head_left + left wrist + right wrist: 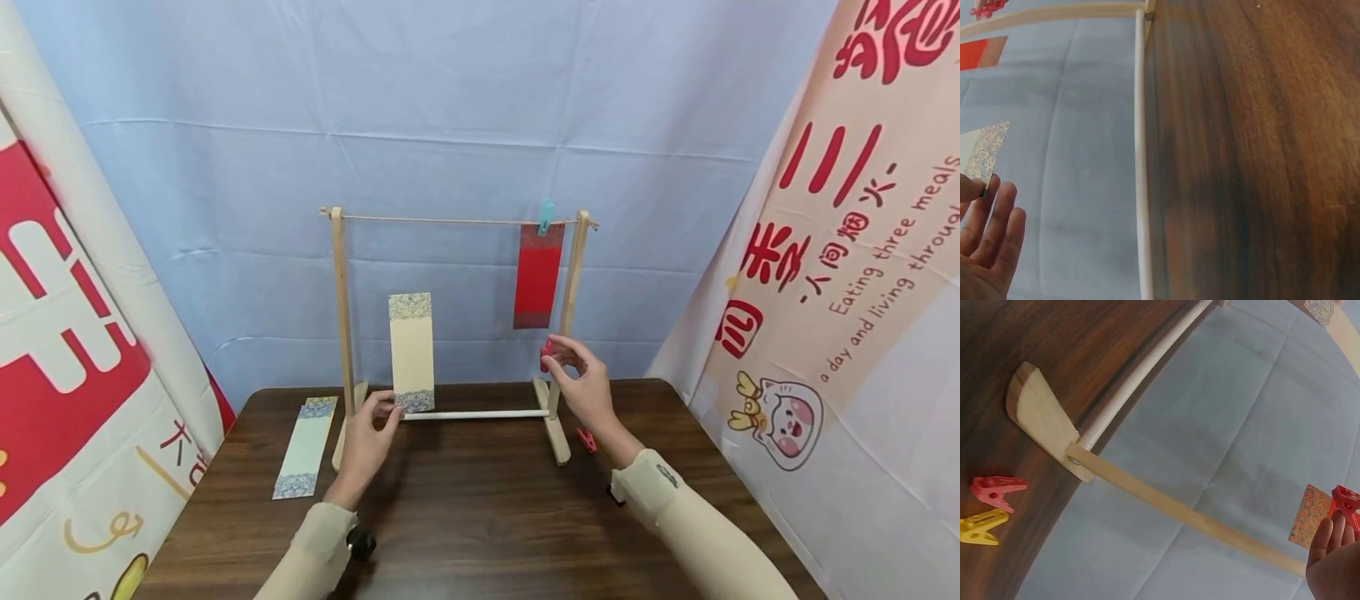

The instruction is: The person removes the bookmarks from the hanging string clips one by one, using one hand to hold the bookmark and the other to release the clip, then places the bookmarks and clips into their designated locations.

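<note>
My left hand [369, 433] pinches the lower edge of a cream paper strip [412, 354] with blue lace-patterned ends, holding it upright inside the wooden frame's left side. In the left wrist view its patterned corner [988, 150] sits between thumb and finger. My right hand [588, 387] holds a red clothespin [546, 356] between thumb and fingers, just below a hanging red paper strip [537, 279]. That strip is clipped by a teal clothespin [547, 215] to the cord [450, 220] across the frame's top. The cream strip's top is below the cord.
The wooden frame [342, 308] stands on the dark table [480, 517], with a white rod [480, 414] low across it. A pale patterned strip [306, 450] lies at left. At right lie a red clothespin [997, 490] and a yellow clothespin [984, 526].
</note>
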Demonstrator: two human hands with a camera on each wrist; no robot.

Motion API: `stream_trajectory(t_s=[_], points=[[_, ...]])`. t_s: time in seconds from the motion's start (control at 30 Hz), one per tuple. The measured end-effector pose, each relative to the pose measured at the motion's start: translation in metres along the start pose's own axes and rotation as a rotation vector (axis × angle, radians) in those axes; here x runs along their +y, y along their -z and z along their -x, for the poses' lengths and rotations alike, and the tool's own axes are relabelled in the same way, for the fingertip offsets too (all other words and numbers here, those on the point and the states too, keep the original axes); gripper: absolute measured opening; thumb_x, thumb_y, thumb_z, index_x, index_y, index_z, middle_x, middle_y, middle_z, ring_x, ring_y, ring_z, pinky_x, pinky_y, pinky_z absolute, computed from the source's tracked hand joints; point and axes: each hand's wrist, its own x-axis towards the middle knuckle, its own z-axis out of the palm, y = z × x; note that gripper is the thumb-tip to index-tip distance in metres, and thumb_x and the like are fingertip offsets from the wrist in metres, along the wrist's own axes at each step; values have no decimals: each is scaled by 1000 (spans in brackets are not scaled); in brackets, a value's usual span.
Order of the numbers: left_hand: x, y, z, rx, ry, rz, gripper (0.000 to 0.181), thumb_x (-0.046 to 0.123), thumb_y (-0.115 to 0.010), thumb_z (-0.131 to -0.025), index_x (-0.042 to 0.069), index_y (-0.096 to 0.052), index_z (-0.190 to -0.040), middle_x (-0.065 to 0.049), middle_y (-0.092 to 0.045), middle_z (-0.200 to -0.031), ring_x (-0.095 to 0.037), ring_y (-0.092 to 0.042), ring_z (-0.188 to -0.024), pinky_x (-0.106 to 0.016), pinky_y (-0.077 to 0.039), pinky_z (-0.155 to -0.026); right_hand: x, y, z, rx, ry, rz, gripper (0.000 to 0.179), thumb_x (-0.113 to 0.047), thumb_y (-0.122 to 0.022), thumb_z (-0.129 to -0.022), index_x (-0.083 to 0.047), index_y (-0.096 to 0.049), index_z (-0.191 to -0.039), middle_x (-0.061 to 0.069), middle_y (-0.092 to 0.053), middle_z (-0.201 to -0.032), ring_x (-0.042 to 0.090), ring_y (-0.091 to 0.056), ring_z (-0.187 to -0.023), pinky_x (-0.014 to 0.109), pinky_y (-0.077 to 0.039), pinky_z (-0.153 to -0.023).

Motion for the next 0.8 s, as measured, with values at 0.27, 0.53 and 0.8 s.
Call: stream_trajectory(t_s=[0.27,0.53,0.8], points=[[-2,6,6,-6,9,10,21,2,-75,-101,4,-72,-121,-4,-79,-94,-23,-73,-88,-33,-60,-78,5,4,11,11,10,4,36,19,-73,-91,16,-68,-127,36,-71,-108,23,-68,-91,20,-57,-84],[-4,9,12,6,22,-29,21,6,-77,-100,6,-72,-121,-3,-80,-96,-23,-74,-89,-38,-62,-80,9,6,24,20,7,14,36,19,-73,-92,20,-65,-127,38,-70,-107,40,-67,-92,20,-56,-85],[-12,15,21,22,49,-96,23,6,-78,-100,7,-72,-123,-4,-80,-99,-22,-74,-89,-35,-61,-81,15,8,39,64,20,14,39,26,-72,-87,22,-65,-125,40,-69,-106,41,-67,-90,20,-57,-84]])
